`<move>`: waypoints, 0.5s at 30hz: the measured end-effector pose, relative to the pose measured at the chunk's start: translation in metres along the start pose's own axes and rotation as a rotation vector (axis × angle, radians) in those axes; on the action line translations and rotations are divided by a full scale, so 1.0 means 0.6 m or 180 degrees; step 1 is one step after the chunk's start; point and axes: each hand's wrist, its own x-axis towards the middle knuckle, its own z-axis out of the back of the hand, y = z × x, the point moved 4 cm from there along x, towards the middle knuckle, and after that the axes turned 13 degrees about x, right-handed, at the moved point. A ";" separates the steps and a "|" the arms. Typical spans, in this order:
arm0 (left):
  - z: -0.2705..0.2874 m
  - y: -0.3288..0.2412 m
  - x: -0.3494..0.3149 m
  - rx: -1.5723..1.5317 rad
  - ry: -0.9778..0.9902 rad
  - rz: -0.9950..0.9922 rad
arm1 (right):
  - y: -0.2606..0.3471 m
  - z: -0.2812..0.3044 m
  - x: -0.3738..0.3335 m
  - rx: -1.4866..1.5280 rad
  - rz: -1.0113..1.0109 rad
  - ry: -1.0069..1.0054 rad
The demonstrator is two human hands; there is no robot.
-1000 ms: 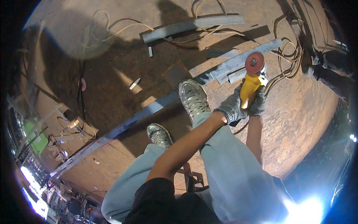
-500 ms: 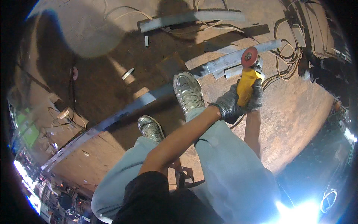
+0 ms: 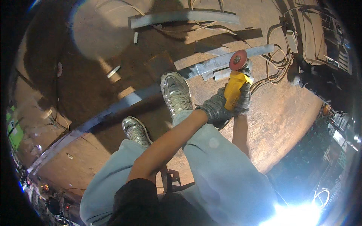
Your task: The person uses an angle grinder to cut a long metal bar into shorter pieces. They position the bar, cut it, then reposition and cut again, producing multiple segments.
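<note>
Seems to have turned the head slightly since half a second ago, sliding yellow angle grinder (image 3: 233, 90), silvery right shoe (image 3: 176, 94) and long metal strip (image 3: 130, 99) alike leftward across the head view, with little change in the spacing between tool and shoe.

Holds the grinder to the right of that shoe, above the brown floor (image 3: 286, 113), disc end pointing away from the body and red disc (image 3: 238, 60) facing up toward the camera. Wraps left grip (image 3: 215, 107) and right grip (image 3: 244, 98), both gloved in grey knit, around the yellow body from either side, closed on it. Overlaps the far part of the long strip with the disc, close to short metal pieces (image 3: 221, 74), but cannot tell contact from clearance.

Shows no sparks at the disc and no edge clear enough to judge as cut or ground, so cannot say how much is done. Has the long strip, the short pieces and a further pale strip (image 3: 184, 16) lying on the floor; must leave open how much remains to be worked. Catches tan cables (image 3: 269, 81) right of the tool and strong glare (image 3: 298, 214) at lower right.

Offers no readable lettering or brand on grinder, disc or shoe, being too small or blurred.
</note>
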 end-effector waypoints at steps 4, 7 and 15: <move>0.016 -0.011 -0.004 -0.0404 -0.0059 0.0003 | -0.002 -0.004 0.015 0.0291 -0.0383 0.0167; 0.017 -0.004 -0.011 -0.0408 0.0136 0.0857 | 0.009 -0.015 0.008 0.0405 -0.0539 0.0574; -0.046 0.048 0.012 -0.0340 0.0032 0.0337 | 0.003 -0.024 0.008 -0.0096 -0.0260 0.0064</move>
